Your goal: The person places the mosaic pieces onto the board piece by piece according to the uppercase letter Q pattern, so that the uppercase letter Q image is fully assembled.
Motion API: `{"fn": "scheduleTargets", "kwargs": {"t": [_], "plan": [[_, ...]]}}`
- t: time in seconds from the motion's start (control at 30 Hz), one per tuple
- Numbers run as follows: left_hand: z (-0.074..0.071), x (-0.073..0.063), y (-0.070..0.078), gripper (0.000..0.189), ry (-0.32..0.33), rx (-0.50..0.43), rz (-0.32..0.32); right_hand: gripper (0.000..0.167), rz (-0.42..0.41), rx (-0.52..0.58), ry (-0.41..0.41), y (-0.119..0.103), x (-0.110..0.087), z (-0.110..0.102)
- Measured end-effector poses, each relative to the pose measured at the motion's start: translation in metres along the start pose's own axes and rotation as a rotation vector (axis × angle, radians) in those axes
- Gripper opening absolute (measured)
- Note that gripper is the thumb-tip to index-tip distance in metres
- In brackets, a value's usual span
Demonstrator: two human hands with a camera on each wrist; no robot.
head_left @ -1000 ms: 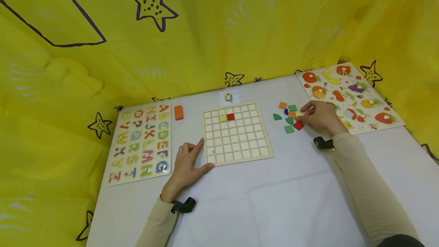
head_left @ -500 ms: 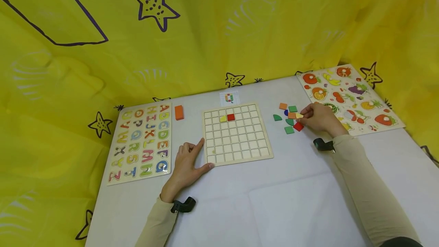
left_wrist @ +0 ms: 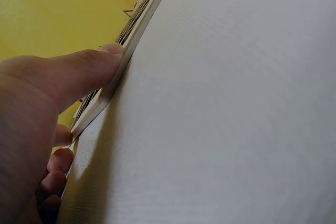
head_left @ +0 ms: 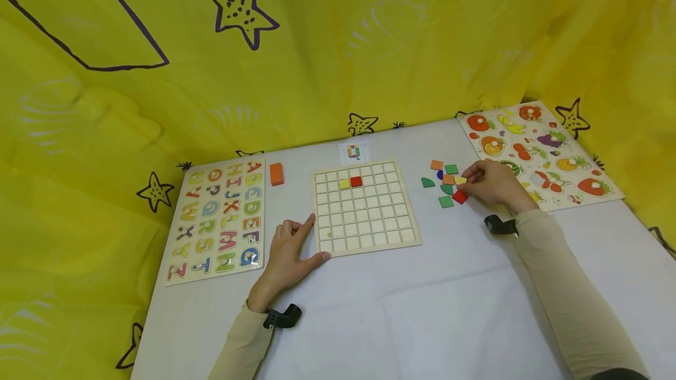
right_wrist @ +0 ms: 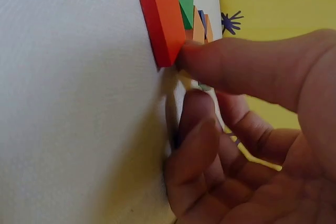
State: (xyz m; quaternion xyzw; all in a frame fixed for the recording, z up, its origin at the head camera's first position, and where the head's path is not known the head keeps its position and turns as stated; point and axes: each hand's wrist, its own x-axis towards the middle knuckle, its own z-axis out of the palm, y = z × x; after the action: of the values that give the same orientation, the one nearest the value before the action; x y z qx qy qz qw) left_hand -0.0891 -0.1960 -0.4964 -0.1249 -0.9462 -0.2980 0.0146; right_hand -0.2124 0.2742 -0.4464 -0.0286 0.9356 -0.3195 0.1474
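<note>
A square wooden grid board (head_left: 367, 210) lies mid-table, with a yellow tile (head_left: 345, 184) and a red tile (head_left: 356, 182) side by side in its upper part. My left hand (head_left: 285, 257) steadies its near left corner: the extended index finger touches the left side, the thumb the near edge (left_wrist: 118, 69). To the right, my right hand (head_left: 491, 183) pinches a small yellow tile (head_left: 461, 180) at the pile, mostly hidden by the fingers in the right wrist view. Beside the thumb lies a red tile (right_wrist: 164, 24), among green tiles (head_left: 446, 202), orange tiles (head_left: 436, 165) and a blue piece (head_left: 440, 175).
An alphabet puzzle board (head_left: 216, 221) lies on the left, with an orange block (head_left: 277, 174) beside it. A fruit puzzle board (head_left: 544, 154) is at the back right. Behind the grid board sits a small picture card (head_left: 353, 152). A yellow curtain (head_left: 317, 46) hangs behind the table.
The right hand stays at the pile, its fingertips shifting slightly around the yellow tile, whose angle varies a little. My left hand keeps its place at the board.
</note>
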Motion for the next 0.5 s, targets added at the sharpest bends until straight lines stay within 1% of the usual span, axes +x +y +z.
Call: {"fn": "scheduleTargets", "kwargs": {"t": [0.13, 0.3, 0.5], "plan": [[0.0002, 0.0008, 0.0001, 0.091, 0.006, 0.003, 0.006, 0.038, -0.004, 0.030, -0.004, 0.0014, -0.0003, -0.0010], [0.0000, 0.0002, -0.0007, 0.091, 0.009, 0.001, 0.002, 0.045, -0.018, 0.076, -0.005, 0.0038, -0.0004, -0.0014], [0.0003, -0.0001, -0.0005, 0.091, 0.010, 0.005, 0.004, 0.048, -0.040, 0.182, 0.009, 0.0025, 0.0012, 0.0002]]}}
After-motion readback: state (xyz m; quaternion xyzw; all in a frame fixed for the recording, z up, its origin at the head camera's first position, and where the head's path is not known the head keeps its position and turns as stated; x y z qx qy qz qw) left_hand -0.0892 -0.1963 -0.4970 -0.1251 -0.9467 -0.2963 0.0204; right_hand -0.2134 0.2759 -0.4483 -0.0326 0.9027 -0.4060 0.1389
